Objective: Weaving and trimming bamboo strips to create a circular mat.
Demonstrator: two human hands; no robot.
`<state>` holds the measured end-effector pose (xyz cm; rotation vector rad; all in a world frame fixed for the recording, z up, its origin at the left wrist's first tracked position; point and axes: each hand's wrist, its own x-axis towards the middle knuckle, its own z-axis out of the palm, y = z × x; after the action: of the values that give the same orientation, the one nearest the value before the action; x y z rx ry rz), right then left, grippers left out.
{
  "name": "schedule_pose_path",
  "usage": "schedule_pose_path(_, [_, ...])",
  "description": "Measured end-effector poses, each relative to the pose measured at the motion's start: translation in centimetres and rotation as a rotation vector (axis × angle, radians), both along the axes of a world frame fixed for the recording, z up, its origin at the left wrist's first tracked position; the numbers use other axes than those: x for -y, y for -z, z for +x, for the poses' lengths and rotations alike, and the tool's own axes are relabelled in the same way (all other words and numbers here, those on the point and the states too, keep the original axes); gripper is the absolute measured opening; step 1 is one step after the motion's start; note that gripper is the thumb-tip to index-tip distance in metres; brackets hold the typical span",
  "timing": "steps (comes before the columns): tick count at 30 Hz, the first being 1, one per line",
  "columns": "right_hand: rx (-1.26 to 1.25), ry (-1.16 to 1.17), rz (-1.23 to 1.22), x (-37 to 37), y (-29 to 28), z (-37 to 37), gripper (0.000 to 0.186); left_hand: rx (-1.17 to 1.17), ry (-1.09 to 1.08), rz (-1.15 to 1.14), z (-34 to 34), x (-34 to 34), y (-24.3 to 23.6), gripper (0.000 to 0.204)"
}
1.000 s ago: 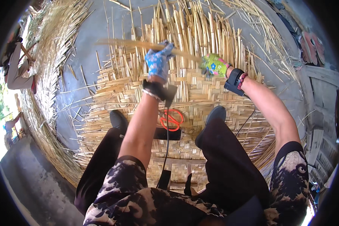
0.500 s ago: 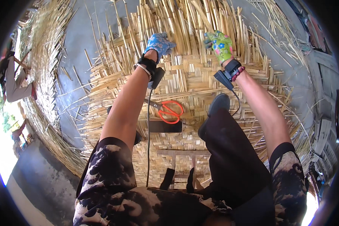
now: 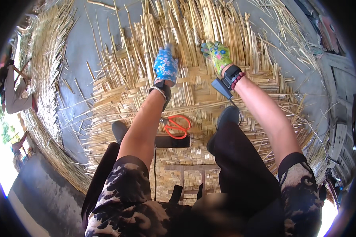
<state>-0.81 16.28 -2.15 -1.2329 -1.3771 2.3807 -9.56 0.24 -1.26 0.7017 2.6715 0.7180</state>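
A woven mat (image 3: 201, 85) of split, straw-coloured reed strips spreads before me, its loose strip ends (image 3: 182, 27) fanning out at the far side. My left hand (image 3: 166, 67), in a blue floral glove, lies over the weave's far edge with its fingers pointing away; the fingertips are smeared by motion. To its right, my right hand (image 3: 218, 57) wears a green floral glove. Its fingers curl down among the loose strips, and whatever they hold is hidden. Orange-handled scissors (image 3: 177, 127) rest on the mat nearer to me, just beyond a dark phone-like slab (image 3: 173, 142).
My shoe (image 3: 229, 115) stands on the mat. Another woven reed piece (image 3: 47, 79) lies along the left, with a seated person (image 3: 16, 89) beyond it. Loose reeds (image 3: 288, 35) are scattered on the grey floor (image 3: 79, 43). Wooden boards (image 3: 340, 71) line the right.
My left hand has moved a little nearer and turned so that its back shows more. My right hand has shifted left and slightly nearer to me.
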Motion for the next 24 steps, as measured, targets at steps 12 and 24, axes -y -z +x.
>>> schedule_pose_path(12, [0.148,0.04,0.188,1.0,-2.1,-0.9,0.015,0.513,-0.147,0.066,-2.2,-2.2,0.7,0.033])
schedule_pose_path(24, [-0.025,0.184,0.097,1.3,0.4,-0.6,0.016,0.367,-0.13,0.046,-3.2,-4.3,-1.1,0.032])
